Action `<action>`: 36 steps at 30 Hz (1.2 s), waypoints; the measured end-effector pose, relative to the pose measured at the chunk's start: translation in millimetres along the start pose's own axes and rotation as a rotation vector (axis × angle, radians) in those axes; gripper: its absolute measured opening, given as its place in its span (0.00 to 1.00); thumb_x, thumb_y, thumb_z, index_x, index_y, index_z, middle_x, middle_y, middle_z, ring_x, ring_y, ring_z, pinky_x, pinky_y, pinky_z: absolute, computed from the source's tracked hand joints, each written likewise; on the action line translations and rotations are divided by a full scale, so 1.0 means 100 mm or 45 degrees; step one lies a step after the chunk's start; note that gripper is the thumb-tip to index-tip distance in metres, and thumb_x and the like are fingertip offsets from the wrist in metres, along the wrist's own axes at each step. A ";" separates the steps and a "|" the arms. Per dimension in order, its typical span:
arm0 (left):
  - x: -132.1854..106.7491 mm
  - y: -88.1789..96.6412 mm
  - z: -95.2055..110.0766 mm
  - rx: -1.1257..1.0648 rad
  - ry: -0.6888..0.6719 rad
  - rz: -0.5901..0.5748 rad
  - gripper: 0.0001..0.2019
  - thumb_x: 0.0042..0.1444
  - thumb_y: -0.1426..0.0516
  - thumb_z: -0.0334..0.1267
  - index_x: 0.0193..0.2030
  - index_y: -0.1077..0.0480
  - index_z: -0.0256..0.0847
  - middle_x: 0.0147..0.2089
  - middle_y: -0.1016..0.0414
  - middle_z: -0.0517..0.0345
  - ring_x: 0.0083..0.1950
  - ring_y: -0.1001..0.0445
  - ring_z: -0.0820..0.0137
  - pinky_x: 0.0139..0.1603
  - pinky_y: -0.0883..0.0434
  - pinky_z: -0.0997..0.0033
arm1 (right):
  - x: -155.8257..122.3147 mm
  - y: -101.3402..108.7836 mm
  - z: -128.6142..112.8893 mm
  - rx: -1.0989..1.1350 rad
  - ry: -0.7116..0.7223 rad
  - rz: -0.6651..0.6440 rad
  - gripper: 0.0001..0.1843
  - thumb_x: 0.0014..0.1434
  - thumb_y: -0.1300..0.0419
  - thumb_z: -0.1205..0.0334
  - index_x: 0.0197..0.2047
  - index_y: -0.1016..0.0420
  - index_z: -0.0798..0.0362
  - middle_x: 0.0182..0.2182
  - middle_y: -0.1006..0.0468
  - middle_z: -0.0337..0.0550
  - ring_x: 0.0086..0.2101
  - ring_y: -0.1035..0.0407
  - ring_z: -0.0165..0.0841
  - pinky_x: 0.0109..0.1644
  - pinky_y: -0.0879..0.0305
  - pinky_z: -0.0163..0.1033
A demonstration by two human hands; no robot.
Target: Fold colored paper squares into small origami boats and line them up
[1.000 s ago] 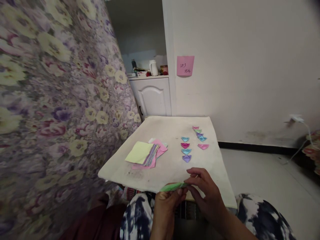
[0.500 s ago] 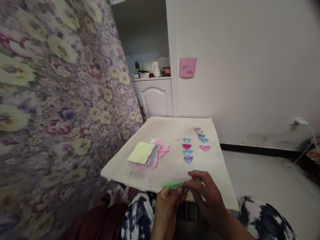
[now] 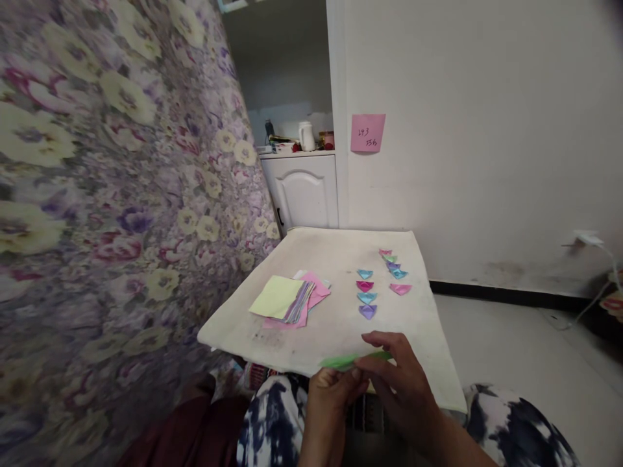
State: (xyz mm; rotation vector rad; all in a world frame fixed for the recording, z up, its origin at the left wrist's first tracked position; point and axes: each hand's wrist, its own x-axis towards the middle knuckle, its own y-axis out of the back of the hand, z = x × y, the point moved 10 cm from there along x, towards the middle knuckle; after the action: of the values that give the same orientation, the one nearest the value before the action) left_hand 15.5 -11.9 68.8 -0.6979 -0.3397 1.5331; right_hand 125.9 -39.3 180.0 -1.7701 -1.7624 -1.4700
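Note:
A strip of green folded paper [image 3: 339, 362] is held level at the near edge of the table. My left hand [image 3: 331, 392] pinches it from below, thumb on top. On the right side, my right hand [image 3: 402, 373] grips the same paper between thumb and fingers, its index finger raised in an arch. The fingers partly hide the paper, so its exact folds cannot be made out. Beyond my hands lies a column of small folded paper pieces, among them a purple one [image 3: 368, 311], a light blue one [image 3: 366, 298] and a magenta one [image 3: 365, 285].
A stack of coloured paper sheets [image 3: 276, 298] lies on the left of the cloth-covered table [image 3: 321, 253]. A pink folded piece [image 3: 400, 289] and several more sit at the right. A floral curtain [image 3: 146, 194] hangs along the left, and a white cabinet [image 3: 307, 191] stands behind.
The green paper now looks flatter and more drawn out, with more of it showing behind the right fingers. Both hands keep hold of it, and the view has shifted slightly.

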 end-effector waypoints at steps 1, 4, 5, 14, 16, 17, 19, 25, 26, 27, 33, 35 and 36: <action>0.00 0.00 -0.01 -0.001 0.004 0.002 0.06 0.41 0.33 0.30 0.23 0.27 0.33 0.22 0.28 0.60 0.25 0.30 0.75 0.31 0.32 0.75 | -0.01 0.00 0.00 -0.001 0.005 0.000 0.17 0.57 0.48 0.76 0.45 0.27 0.47 0.48 0.34 0.49 0.47 0.37 0.40 0.43 0.31 0.46; -0.01 -0.02 0.00 0.015 0.000 -0.001 0.06 0.41 0.33 0.31 0.23 0.26 0.33 0.20 0.29 0.61 0.23 0.31 0.76 0.30 0.33 0.76 | -0.01 0.00 0.00 -0.012 0.007 0.011 0.18 0.56 0.48 0.75 0.45 0.27 0.47 0.48 0.33 0.49 0.46 0.36 0.39 0.42 0.31 0.45; -0.01 -0.03 0.00 0.024 -0.003 -0.007 0.05 0.42 0.34 0.31 0.25 0.25 0.33 0.21 0.28 0.61 0.24 0.31 0.75 0.30 0.33 0.75 | -0.01 0.01 0.00 -0.013 0.006 0.010 0.18 0.56 0.48 0.76 0.45 0.27 0.47 0.48 0.33 0.49 0.46 0.36 0.39 0.42 0.31 0.45; 0.00 0.03 -0.03 0.107 0.032 0.034 0.10 0.39 0.33 0.35 0.30 0.22 0.33 0.25 0.24 0.54 0.29 0.27 0.69 0.36 0.29 0.69 | 0.02 0.02 0.00 -0.023 0.001 0.017 0.15 0.57 0.48 0.75 0.41 0.26 0.49 0.46 0.32 0.49 0.45 0.34 0.39 0.41 0.31 0.44; 0.00 0.00 -0.03 0.108 0.034 0.011 0.10 0.40 0.33 0.35 0.30 0.22 0.33 0.27 0.23 0.53 0.29 0.26 0.69 0.36 0.29 0.70 | 0.01 0.00 0.01 -0.022 -0.010 0.001 0.15 0.57 0.48 0.75 0.41 0.26 0.50 0.47 0.32 0.49 0.45 0.35 0.39 0.41 0.31 0.43; 0.00 -0.01 -0.02 0.104 0.028 -0.002 0.10 0.40 0.33 0.35 0.30 0.22 0.33 0.27 0.23 0.53 0.29 0.27 0.69 0.36 0.30 0.71 | 0.01 -0.01 0.02 -0.021 -0.013 -0.007 0.15 0.57 0.48 0.75 0.41 0.26 0.50 0.47 0.33 0.50 0.45 0.35 0.39 0.41 0.31 0.43; 0.00 -0.04 -0.01 0.095 0.022 -0.024 0.09 0.40 0.33 0.35 0.30 0.22 0.33 0.26 0.23 0.54 0.29 0.27 0.70 0.34 0.30 0.72 | 0.00 -0.02 0.02 -0.019 -0.012 -0.013 0.14 0.57 0.47 0.75 0.41 0.26 0.50 0.47 0.33 0.49 0.45 0.35 0.39 0.41 0.31 0.43; 0.00 -0.02 -0.02 0.085 0.023 -0.009 0.08 0.41 0.33 0.34 0.29 0.23 0.32 0.24 0.25 0.56 0.27 0.29 0.72 0.34 0.30 0.72 | 0.01 -0.01 0.03 -0.003 -0.034 -0.009 0.13 0.57 0.47 0.74 0.39 0.26 0.50 0.46 0.32 0.50 0.44 0.35 0.38 0.40 0.31 0.42; 0.00 -0.02 -0.02 0.081 0.021 -0.007 0.07 0.42 0.34 0.34 0.29 0.23 0.32 0.24 0.25 0.56 0.26 0.29 0.73 0.33 0.30 0.73 | 0.01 -0.01 0.02 -0.009 -0.033 -0.005 0.12 0.57 0.47 0.74 0.39 0.27 0.50 0.45 0.32 0.49 0.44 0.34 0.38 0.39 0.31 0.42; 0.00 -0.01 -0.02 0.077 0.020 -0.005 0.07 0.42 0.33 0.33 0.28 0.23 0.33 0.24 0.25 0.56 0.26 0.29 0.73 0.33 0.30 0.73 | 0.01 -0.01 0.02 -0.014 -0.029 -0.001 0.12 0.57 0.47 0.74 0.39 0.27 0.50 0.45 0.32 0.49 0.44 0.34 0.38 0.39 0.31 0.42; 0.00 -0.03 -0.04 0.058 0.033 -0.018 0.07 0.42 0.33 0.33 0.29 0.23 0.33 0.24 0.24 0.56 0.29 0.28 0.71 0.34 0.31 0.73 | 0.01 0.00 0.01 -0.026 -0.026 0.005 0.13 0.57 0.47 0.75 0.40 0.27 0.50 0.46 0.33 0.50 0.44 0.35 0.38 0.39 0.31 0.42; 0.00 -0.04 -0.04 0.065 0.033 -0.034 0.07 0.43 0.34 0.33 0.30 0.23 0.33 0.26 0.24 0.55 0.29 0.28 0.71 0.35 0.31 0.72 | 0.01 0.00 0.00 -0.032 -0.020 -0.008 0.13 0.57 0.47 0.75 0.40 0.27 0.50 0.46 0.33 0.50 0.44 0.35 0.38 0.40 0.32 0.42; 0.01 -0.04 -0.05 0.066 0.035 -0.045 0.07 0.43 0.34 0.33 0.31 0.22 0.33 0.26 0.23 0.55 0.29 0.28 0.71 0.35 0.31 0.72 | 0.01 0.00 0.00 -0.034 -0.016 -0.015 0.13 0.56 0.47 0.75 0.40 0.27 0.50 0.46 0.33 0.50 0.44 0.35 0.38 0.40 0.32 0.42</action>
State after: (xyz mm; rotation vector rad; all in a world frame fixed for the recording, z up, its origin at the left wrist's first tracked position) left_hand 21.7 -11.9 67.7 -0.6686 -0.2892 1.4926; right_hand 125.4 -38.9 180.4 -1.7887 -1.7701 -1.4969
